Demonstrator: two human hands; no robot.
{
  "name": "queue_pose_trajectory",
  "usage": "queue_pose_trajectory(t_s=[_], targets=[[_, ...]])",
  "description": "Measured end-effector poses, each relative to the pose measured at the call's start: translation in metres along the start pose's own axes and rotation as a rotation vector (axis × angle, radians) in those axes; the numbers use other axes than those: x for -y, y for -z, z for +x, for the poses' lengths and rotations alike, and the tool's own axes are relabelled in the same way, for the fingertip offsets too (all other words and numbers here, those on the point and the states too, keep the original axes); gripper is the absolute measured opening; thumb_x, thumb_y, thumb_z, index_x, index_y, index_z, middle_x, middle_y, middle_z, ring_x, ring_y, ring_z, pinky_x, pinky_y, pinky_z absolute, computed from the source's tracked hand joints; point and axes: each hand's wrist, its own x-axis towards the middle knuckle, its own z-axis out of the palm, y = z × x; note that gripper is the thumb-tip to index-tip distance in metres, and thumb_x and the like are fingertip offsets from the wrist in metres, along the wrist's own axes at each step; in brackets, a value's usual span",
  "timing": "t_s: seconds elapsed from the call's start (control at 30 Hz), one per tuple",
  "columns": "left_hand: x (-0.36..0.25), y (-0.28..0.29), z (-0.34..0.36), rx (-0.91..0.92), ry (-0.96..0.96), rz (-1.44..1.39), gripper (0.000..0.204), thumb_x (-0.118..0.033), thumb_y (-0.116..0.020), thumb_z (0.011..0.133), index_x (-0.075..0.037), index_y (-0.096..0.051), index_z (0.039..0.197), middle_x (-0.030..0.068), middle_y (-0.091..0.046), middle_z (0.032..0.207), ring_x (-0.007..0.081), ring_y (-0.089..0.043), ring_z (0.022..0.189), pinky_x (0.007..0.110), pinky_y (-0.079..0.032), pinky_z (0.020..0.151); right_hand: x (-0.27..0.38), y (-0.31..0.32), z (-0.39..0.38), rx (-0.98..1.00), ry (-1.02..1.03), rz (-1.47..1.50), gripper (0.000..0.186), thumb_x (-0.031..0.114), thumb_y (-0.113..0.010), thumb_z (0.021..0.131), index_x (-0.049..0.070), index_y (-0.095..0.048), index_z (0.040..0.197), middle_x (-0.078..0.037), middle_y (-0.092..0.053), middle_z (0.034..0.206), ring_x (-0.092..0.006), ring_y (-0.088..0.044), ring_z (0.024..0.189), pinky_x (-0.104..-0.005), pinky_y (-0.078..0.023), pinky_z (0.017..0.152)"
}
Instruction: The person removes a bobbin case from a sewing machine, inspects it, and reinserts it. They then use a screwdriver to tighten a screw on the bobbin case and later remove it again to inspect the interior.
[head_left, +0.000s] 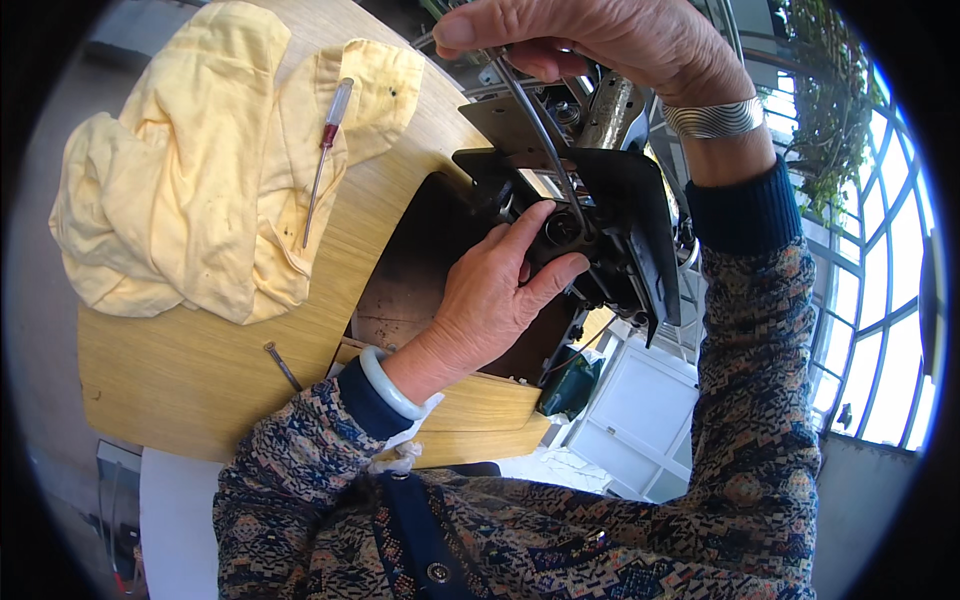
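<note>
On the table (pixel 190 385), the cloth (pixel 185 190) lies left, a screwdriver (pixel 328 136) on top of it, a metal piece (pixel 282 367) before it. To their right, the machine (pixel 628 210) tilts by the opening (pixel 405 285); windows (pixel 872 310) stand far right.

Black machine (pixel 632 200) tilted, mechanism exposed; slim metal rod (pixel 543 130) slanting down to it.

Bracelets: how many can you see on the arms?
2: a pale bangle on the left wrist and a wide silvery band on the right wrist. The sleeves could hide more.
</note>
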Motion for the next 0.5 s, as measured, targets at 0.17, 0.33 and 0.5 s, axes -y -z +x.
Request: queue_pose_trajectory(t_s=[0.17, 0.33, 0.5], targets=[[0.0007, 0.0009, 0.0011, 0.018, 0.005, 0.006, 0.063, -0.041, -0.074, 0.097, -0.001, -0.056, 0.143, 0.0089, -0.065, 0.095, 0.0119, -0.053, 0.070, 0.027, -0.048, 0.067, -0.0045, 0.0022, 0.0015, -0.026, -0.036, 0.001, 0.026, 0.019, -0.077, 0.096, -0.005, -0.068, 0.098, -0.005, -0.067, 0.069, -0.0096, -0.062, 0.054, -0.0210, -0.051, 0.052], [0.0008, 0.0011, 0.0010, 0.012, -0.009, 0.016, 0.066, -0.047, -0.071, 0.097, -0.002, -0.055, 0.142, 0.0106, -0.064, 0.094, 0.0157, -0.055, 0.069, 0.030, -0.050, 0.066, -0.0044, 0.0048, 0.0012, 0.088, 0.004, 0.144, 0.023, 0.015, -0.074, 0.098, -0.006, -0.065, 0.104, -0.007, -0.070, 0.075, -0.0110, -0.065, 0.055, -0.0215, -0.054, 0.053], [0.0001, 0.0012, 0.0008, 0.012, 0.004, -0.003, 0.065, -0.043, -0.074, 0.097, -0.001, -0.056, 0.143, 0.0091, -0.065, 0.097, 0.0118, -0.053, 0.071, 0.027, -0.048, 0.067, -0.0012, 0.0087, -0.0029, 0.141, -0.035, 0.305, 0.020, 0.013, -0.071, 0.098, -0.007, -0.067, 0.102, -0.008, -0.070, 0.073, -0.0116, -0.066, 0.055, -0.0216, -0.055, 0.053]])
